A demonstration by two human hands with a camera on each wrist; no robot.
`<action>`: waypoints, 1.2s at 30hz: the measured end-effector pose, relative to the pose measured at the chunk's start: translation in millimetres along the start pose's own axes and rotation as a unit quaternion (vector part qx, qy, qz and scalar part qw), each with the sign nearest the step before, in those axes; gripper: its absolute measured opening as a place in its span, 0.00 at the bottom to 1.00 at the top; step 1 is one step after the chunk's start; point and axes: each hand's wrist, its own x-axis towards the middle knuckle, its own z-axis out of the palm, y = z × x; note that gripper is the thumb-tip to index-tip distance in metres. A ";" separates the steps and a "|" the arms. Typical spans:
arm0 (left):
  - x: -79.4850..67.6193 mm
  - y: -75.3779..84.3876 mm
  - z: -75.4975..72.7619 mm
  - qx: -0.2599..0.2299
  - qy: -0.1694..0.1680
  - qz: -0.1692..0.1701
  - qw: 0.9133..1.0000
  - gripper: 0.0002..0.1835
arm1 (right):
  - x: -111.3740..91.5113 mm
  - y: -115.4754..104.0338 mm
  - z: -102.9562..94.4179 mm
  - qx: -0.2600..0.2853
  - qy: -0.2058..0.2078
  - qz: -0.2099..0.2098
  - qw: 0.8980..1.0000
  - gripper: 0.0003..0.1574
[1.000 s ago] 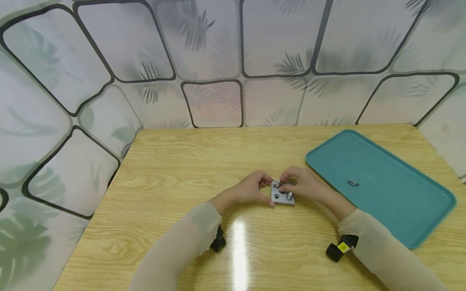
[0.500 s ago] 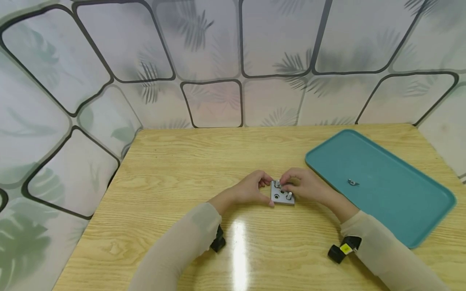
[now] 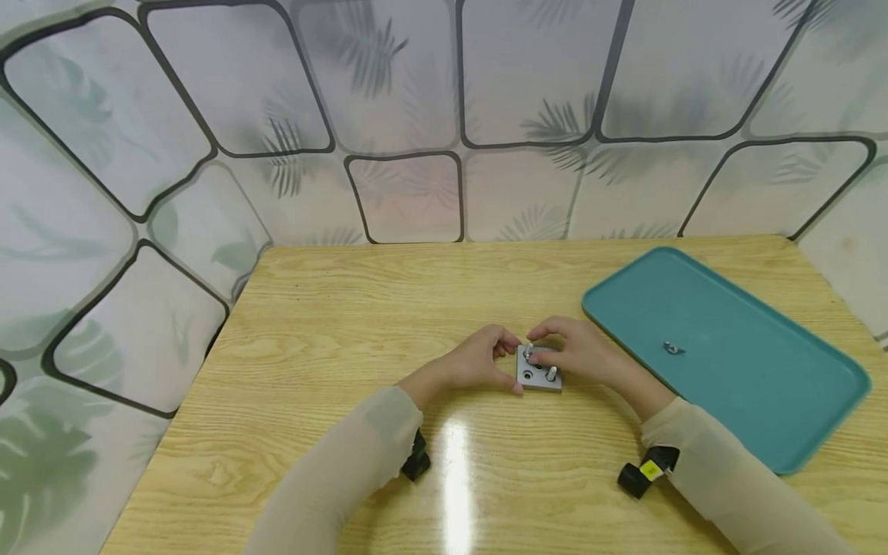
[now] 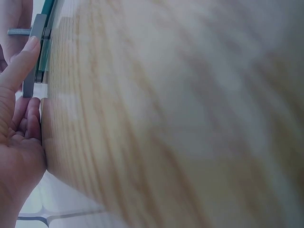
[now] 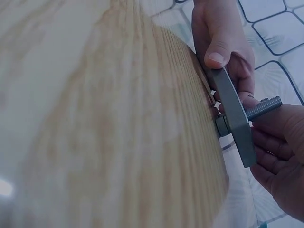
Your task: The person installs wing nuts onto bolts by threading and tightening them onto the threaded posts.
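A grey metal plate [image 3: 539,384] with holes lies on the table, raised on bolt heads [image 5: 222,126] under it. My left hand [image 3: 477,359] holds its left side between thumb and fingers. One bolt [image 3: 551,374] stands up near the plate's front right corner. At the far bolt [image 3: 529,351], my right hand [image 3: 581,351] has thumb and index finger around a small metal piece that looks like a wing nut, mostly hidden by the fingers. A threaded shank [image 5: 266,108] sticks out of the plate [image 5: 233,111] in the right wrist view.
To the right, a teal tray [image 3: 749,385] lies at an angle, with a loose wing nut [image 3: 672,348] on it. The wooden table [image 3: 333,308] meets a patterned wall covering [image 3: 409,196] at the back. Black wrist cameras hang under both sleeves.
The right thumb and index finger have shifted around the far bolt, parting a little, and the right wrist has moved slightly left. Left hand and plate stay in place.
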 end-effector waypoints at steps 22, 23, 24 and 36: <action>0.5 -1.5 0.4 0.005 0.001 0.006 1.000 0.37 | -3.5 5.2 1.1 0.008 0.011 -0.052 0.999 0.09; 0.6 -1.7 0.2 0.004 0.001 0.007 1.000 0.37 | -3.9 5.5 1.1 0.008 0.012 -0.055 0.998 0.09; 0.5 -1.9 0.1 0.003 0.001 0.008 1.000 0.37 | -4.3 5.7 0.9 0.007 0.013 -0.059 0.998 0.09; 0.0 -0.9 0.5 -0.003 0.003 0.004 1.000 0.37 | -5.1 2.1 -2.7 0.006 0.013 -0.024 1.000 0.09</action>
